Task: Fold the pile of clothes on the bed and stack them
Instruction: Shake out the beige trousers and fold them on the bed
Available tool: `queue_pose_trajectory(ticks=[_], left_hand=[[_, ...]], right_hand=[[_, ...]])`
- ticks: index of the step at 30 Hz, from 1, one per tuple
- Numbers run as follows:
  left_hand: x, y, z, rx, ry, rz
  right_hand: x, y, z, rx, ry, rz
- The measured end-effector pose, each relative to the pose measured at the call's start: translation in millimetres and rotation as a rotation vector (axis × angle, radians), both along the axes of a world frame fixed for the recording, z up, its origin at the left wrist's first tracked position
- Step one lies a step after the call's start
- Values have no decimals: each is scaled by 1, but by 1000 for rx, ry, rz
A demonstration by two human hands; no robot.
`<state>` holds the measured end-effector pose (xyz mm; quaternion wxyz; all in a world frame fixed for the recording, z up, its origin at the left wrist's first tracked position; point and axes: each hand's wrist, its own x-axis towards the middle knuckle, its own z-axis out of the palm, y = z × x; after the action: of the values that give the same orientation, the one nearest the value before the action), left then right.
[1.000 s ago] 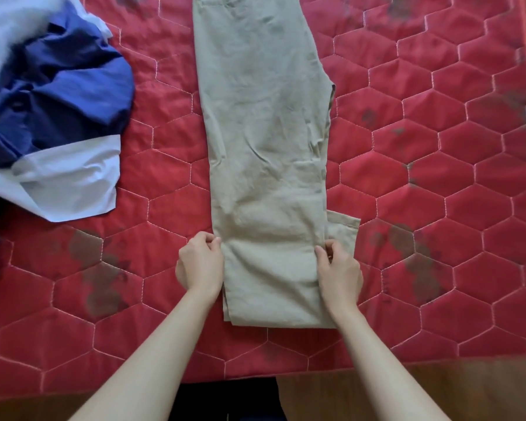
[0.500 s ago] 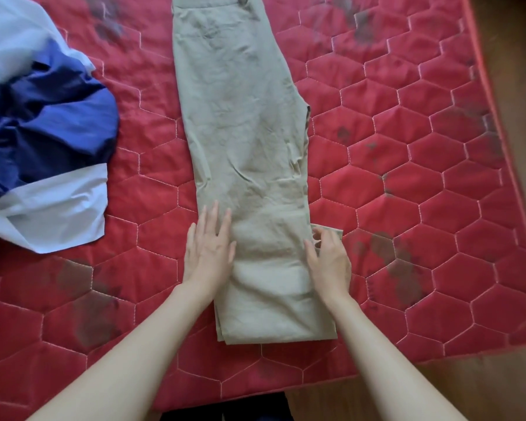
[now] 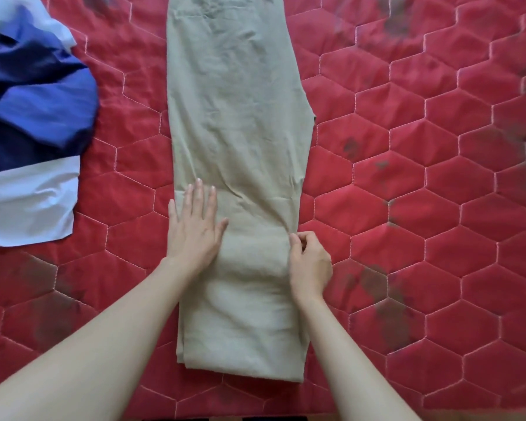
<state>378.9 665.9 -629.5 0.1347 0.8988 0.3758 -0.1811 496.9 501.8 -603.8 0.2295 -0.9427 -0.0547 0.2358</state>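
Pressing flat, the left hand [image 3: 193, 229] spreads its fingers on the khaki trousers [image 3: 237, 141], which lie lengthwise on the bed [image 3: 407, 177]; the right hand [image 3: 308, 264] pinches their right edge.

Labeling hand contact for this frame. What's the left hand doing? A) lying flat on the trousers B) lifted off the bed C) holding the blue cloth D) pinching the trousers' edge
A: the left hand lies flat, fingers straight, on the trousers, while the right hand pinches their right edge.
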Motion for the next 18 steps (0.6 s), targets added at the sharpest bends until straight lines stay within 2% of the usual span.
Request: queue_pose_trajectory(ticks=[3,8,12,18], left_hand=[[6,-6,1,43,10,47],[36,-2,5,121,-5,113],[83,22,1,111,-115,132],[129,67,-10,109,-203,90]], right_hand=[[19,3,0,18,-24,105],[79,20,-4,206,-159,114],[137,56,-15,284,-180,186],[189,109,-22,295,-252,361]])
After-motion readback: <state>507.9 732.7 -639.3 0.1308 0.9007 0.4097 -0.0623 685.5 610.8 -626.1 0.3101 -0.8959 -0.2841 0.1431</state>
